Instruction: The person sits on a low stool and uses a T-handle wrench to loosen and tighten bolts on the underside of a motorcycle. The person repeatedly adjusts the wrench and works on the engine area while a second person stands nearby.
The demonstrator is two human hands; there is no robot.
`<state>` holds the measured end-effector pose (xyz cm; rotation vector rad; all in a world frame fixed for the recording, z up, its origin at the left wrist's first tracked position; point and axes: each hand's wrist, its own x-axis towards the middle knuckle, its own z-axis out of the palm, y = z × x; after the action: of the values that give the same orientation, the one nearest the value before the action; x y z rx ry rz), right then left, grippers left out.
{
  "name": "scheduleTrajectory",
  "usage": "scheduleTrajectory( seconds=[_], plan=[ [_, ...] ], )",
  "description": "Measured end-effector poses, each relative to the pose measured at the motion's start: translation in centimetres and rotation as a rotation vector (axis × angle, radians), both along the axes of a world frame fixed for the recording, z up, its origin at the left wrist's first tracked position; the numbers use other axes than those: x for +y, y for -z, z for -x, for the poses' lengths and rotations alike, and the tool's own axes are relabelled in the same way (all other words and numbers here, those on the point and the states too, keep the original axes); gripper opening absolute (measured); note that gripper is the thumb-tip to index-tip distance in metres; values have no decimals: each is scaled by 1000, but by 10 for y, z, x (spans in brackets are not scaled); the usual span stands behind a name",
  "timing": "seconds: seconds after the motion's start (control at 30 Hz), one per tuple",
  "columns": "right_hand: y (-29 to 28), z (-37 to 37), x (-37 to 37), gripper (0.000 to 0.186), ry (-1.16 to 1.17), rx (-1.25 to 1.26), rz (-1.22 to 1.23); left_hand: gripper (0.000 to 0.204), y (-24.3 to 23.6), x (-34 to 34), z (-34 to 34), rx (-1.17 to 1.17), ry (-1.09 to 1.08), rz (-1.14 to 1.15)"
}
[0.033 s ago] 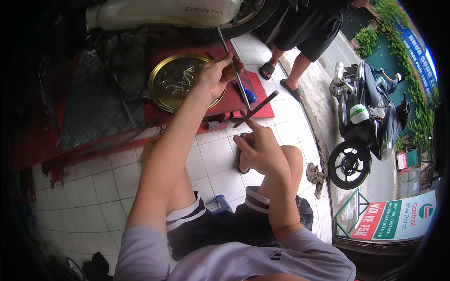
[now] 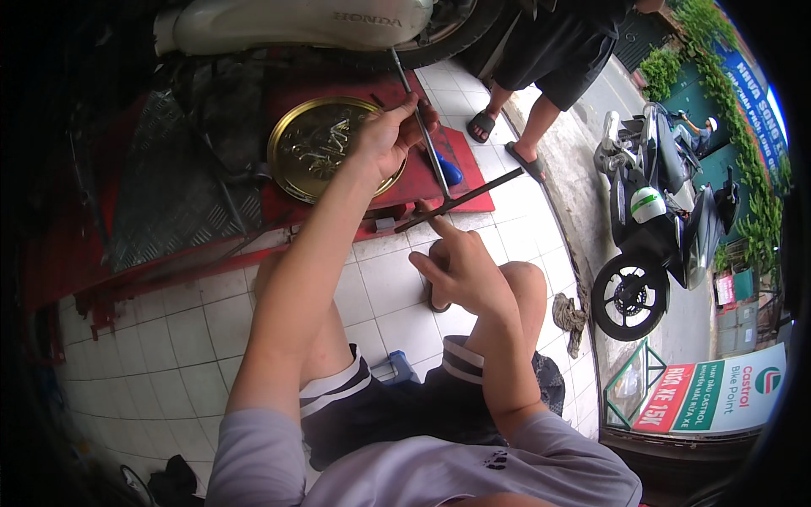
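- The motorbike (image 2: 296, 25) fills the top edge, its pale exhaust cover facing you; the wrench's far end meets it low down by the wheel. If that end isn't fully seated — you cannot tell from here — a sideways push could slip it off.
- The red stand (image 2: 471, 167) lies under your work; a sudden slip could knock your knuckles against it.
- A bystander in dark shorts (image 2: 549, 63) stands beyond the stand, off to your right, apart from the wrench.
- The long T-shaped wrench (image 2: 436, 160) slants from the bike down toward you, its crossbar nearest your right hand. Uneven pressure on one arm of the bar could tilt the shaft.
- The round tray (image 2: 291, 167) sits on the stand under your left wrist; a dropped elbow could tip it.
- Your left hand (image 2: 391, 138) curls loosely round the shaft; too slack, and the shaft wobbles.
- Your right hand (image 2: 466, 264) isn't wrapped round the bar — index finger against it, thumb spread away — so the bar could skid off.
- The blue handle (image 2: 449, 173) lies just beside the shaft and could snag it.
- Small bolts (image 2: 336, 135) lie loose in the tray; a jolt could scatter them.
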<state>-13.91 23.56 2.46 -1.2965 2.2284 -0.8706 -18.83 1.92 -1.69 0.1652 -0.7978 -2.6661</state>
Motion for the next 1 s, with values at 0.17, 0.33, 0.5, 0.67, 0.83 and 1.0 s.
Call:
scheduleTrajectory(
  seconds=[0.17,0.33,0.5,0.67,0.83,1.0],
  plan=[
    [-18,-9,-8,73,31,-68,307,13,0,-2,1,-29,-28,-33],
    [3,9,2,64,294,6,62,16,-1,-2,1,-18,-24,6],
    [2,-9,-23,38,-7,58,193,16,-5,-5,-4,-31,-62,-10],
    [-14,-17,-25,63,32,72,444,16,-3,-5,-1,-72,-57,5],
    [-6,5,-6,66,292,64,187,18,-4,-10,-3,-66,-52,24],
    [19,1,-20,59,320,439,35,17,8,-13,4,-65,-50,13]
  ],
)
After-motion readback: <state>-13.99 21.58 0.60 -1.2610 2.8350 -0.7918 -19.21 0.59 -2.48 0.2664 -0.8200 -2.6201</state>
